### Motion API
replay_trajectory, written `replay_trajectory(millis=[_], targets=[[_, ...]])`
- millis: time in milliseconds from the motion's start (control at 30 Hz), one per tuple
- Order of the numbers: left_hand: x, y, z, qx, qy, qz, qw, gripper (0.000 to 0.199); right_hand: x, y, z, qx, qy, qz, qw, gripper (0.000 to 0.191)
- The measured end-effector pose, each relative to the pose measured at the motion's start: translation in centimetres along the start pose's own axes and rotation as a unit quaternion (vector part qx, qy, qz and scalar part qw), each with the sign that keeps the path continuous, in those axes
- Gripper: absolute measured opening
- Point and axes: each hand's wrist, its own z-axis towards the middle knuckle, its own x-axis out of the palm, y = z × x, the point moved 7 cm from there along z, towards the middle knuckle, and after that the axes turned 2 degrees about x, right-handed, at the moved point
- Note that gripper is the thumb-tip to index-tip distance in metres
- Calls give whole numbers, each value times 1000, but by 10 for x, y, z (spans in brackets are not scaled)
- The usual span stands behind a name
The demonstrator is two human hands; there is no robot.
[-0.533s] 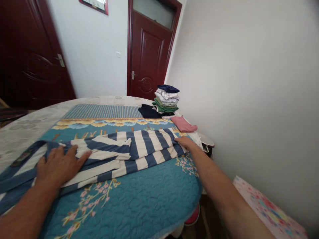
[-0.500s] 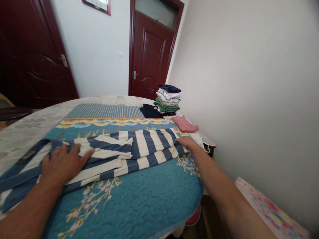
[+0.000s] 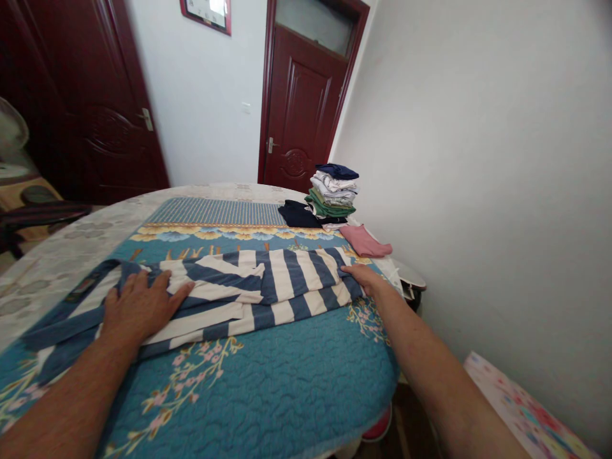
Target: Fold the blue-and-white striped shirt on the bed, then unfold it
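Dark red doors, with the far door (image 3: pixel 301 108) straight ahead, stand past a big round bed-like top with a soft blue quilted cover (image 3: pixel 268 382). A blue and white striped garment (image 3: pixel 268 287) lies folded in the middle of the cover, with its darker blue band reaching out to the left. The left hand (image 3: pixel 138 306) lies flat on the near part of the garment, with its fingers spread. The right hand (image 3: pixel 363 278) rests its fingertips on the far end. Neither grip is closed; both hands are open and press down from above. The cloth looks light, soft and floppy, so it would bend easily. The folded edges look like the best place to take hold. Farther on sit a stack of folded clothes (image 3: pixel 333 191), a dark navy cloth (image 3: pixel 299 215) and a pink cloth (image 3: pixel 364 241).
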Motion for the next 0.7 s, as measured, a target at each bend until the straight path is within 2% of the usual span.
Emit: replay_trajectory(millis=[167, 300, 400, 533, 600, 700], targets=[[2, 1, 3, 2, 8, 40, 999, 95, -9, 12, 0, -93, -52, -45, 993, 35], [-1, -2, 4, -5, 8, 49, 999, 94, -24, 14, 8, -155, -49, -64, 985, 38], [-1, -5, 4, -24, 18, 47, 998, 88, -43, 18, 15, -193, -59, -42, 979, 44], [0, -27, 6, -2, 13, 27, 1000, 85, -83, 18, 20, -229, -145, 9, 963, 49], [2, -43, 6, 20, 8, 20, 1000, 85, -94, 8, 23, -208, -136, 5, 969, 47], [4, -59, 6, 36, 2, 20, 999, 83, -93, -21, 30, -99, -50, -35, 993, 41]])
